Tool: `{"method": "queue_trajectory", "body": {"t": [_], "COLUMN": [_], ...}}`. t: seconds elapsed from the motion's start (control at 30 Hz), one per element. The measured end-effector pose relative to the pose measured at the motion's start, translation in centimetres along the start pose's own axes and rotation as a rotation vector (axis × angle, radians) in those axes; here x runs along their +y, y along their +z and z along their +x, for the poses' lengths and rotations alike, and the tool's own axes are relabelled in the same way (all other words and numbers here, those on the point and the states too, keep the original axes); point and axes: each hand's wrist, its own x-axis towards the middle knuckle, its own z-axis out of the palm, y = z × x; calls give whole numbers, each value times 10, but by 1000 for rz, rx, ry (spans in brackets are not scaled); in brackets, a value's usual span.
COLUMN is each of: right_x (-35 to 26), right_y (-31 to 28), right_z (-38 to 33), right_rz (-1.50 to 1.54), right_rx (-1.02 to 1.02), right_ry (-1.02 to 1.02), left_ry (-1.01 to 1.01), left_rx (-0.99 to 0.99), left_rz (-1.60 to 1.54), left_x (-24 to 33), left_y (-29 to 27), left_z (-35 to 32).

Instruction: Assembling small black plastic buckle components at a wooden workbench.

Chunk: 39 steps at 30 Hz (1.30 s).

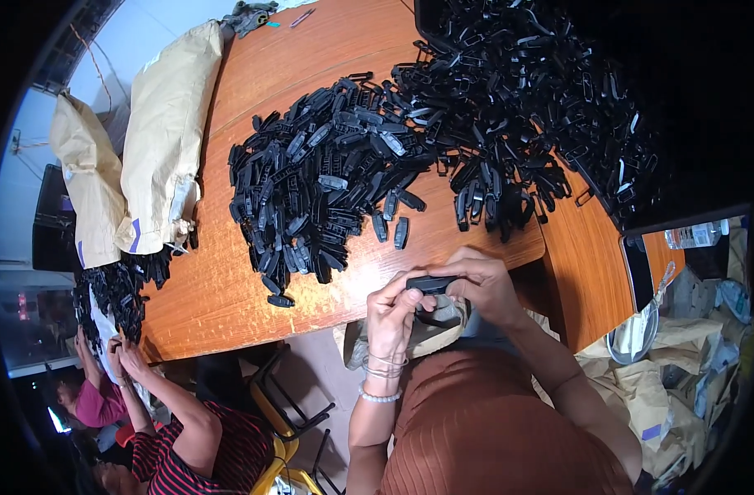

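Note:
Between both hands, just off the table's front edge, is a small black oblong plastic piece (427, 285). My left hand (391, 307) pinches its left end with thumb and fingers. My right hand (486, 286) grips the other end, its fingertips pressed onto the top. Beyond my hands lies a large heap of black oblong plastic parts (311, 177), with a few loose ones at its near edge. To its right spreads a bigger heap of thin black looped plastic parts (509, 107). Whether the held piece is one part or two joined cannot be made out.
The wooden table (203, 305) has a worn front edge. Two tall paper sacks (166, 140) stand at left, near a smaller black heap (117, 293) handled by co-workers. Below my hands hangs an open paper bag (352, 345). More paper sacks (641, 404) lie at right.

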Motion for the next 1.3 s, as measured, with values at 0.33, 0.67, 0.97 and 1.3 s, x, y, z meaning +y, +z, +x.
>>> {"method": "queue_trajectory", "body": {"t": [0.33, 0.67, 0.97, 1.3], "right_x": [24, 9, -8, -27], "right_y": [-55, -38, 6, -2], "right_z": [54, 51, 27, 23], "right_rz": [-1285, -1128, -341, -280], "right_rx": [182, 114, 2, -158], "right_ry": [-438, -268, -198, -140], "left_ry": [129, 461, 290, 147], "left_rx": [171, 223, 166, 58], "left_rz": [308, 1700, 967, 887], "left_x": [4, 8, 14, 37], "left_y": [-14, -4, 12, 18], "left_z": [63, 59, 19, -6]}}
